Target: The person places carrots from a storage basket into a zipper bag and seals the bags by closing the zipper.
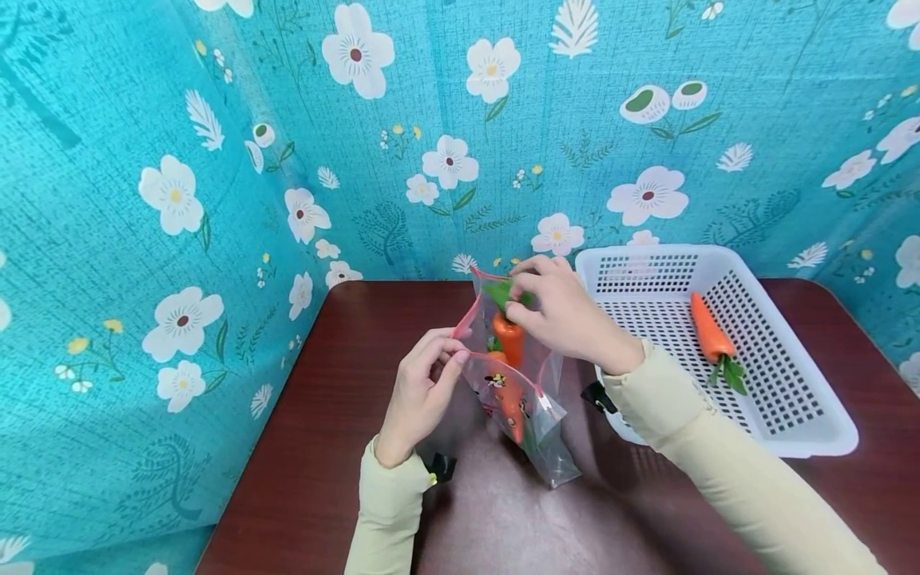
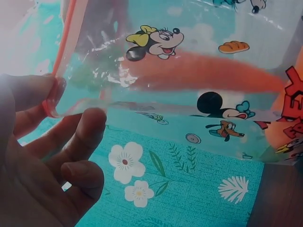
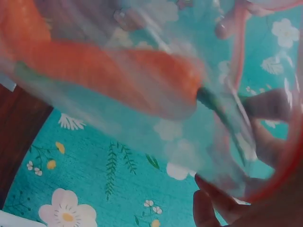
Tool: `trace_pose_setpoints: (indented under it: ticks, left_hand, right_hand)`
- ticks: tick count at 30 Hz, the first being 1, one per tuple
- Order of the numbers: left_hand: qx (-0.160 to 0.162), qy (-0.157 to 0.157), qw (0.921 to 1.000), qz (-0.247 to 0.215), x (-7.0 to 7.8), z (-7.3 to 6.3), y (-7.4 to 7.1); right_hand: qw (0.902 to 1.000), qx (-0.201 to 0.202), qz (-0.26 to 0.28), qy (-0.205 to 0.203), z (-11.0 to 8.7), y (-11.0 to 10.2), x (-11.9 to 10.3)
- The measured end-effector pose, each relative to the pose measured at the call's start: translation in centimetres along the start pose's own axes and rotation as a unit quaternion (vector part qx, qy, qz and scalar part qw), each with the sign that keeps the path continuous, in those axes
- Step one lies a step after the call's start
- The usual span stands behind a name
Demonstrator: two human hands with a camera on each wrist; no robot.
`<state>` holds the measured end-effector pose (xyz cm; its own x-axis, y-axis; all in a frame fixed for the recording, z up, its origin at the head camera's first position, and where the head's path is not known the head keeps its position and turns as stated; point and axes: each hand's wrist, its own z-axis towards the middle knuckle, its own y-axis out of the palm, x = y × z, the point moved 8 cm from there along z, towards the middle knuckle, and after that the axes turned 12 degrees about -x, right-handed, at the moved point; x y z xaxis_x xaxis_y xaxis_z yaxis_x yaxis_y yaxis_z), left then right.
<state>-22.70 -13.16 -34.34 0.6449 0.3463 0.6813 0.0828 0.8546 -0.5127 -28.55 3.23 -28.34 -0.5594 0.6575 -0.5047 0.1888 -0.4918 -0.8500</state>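
Observation:
A clear zip bag with a red-edged mouth and cartoon prints stands over the table, its mouth spread. My left hand pinches the red edge on the left side between thumb and fingers. At the mouth, my right hand holds a toy carrot by its green leaves, root pointing down into the bag. Below it, another orange carrot lies inside, seen through the plastic. The right wrist view shows the held carrot through the film, fingers around the leaf end.
To the right stands a white perforated basket with one carrot in it, leaves toward me. The dark brown table runs back to a blue flowered cloth hanging behind and at the left.

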Motion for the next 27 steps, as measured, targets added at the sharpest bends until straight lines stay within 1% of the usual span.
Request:
trace_pose_setpoints:
  ticks: [3, 7, 10, 12, 15, 19, 20, 23, 27]
  left_hand:
    - [0.007, -0.004, 1.0, -0.001, 0.0, 0.1, -0.2]
    - [0.006, -0.012, 0.9999, -0.01, 0.0, 0.2, -0.2]
    - [0.007, -0.017, 0.9998, -0.013, 0.0, 0.1, -0.2]
    - [0.011, -0.019, 0.9997, -0.01, 0.0, 0.0, -0.2]
    - [0.022, -0.019, 0.9995, -0.007, 0.0, 0.0, -0.3]
    - [0.031, -0.021, 0.9993, -0.003, 0.0, 0.0, -0.3]
    - [0.032, -0.022, 0.9992, -0.004, 0.0, 0.0, -0.3]
    - [0.032, -0.025, 0.9992, -0.004, 0.1, 0.0, -0.3]
    - [0.029, -0.02, 0.9994, -0.006, 0.3, 0.0, -0.2]
  right_hand:
    - [0.9999, -0.009, 0.011, 0.008, -0.3, -0.4, 0.2]
    - [0.9988, -0.041, -0.011, 0.024, -0.5, -0.2, 0.4]
    - [0.9976, -0.053, -0.021, 0.039, -0.5, 0.0, 0.6]
    - [0.9976, -0.049, -0.016, 0.046, -0.6, 0.0, 0.9]
    - [0.9988, -0.034, 0.0, 0.036, -0.7, -0.4, 1.3]
    - [0.9996, 0.003, 0.021, 0.016, -1.0, -1.4, 1.8]
    - [0.9994, 0.012, 0.026, 0.017, -1.2, -1.7, 2.1]
    - [0.9983, 0.029, 0.039, 0.031, -1.7, -2.6, 3.0]
    - [0.9944, 0.033, 0.057, 0.082, -2.6, -3.6, 5.1]
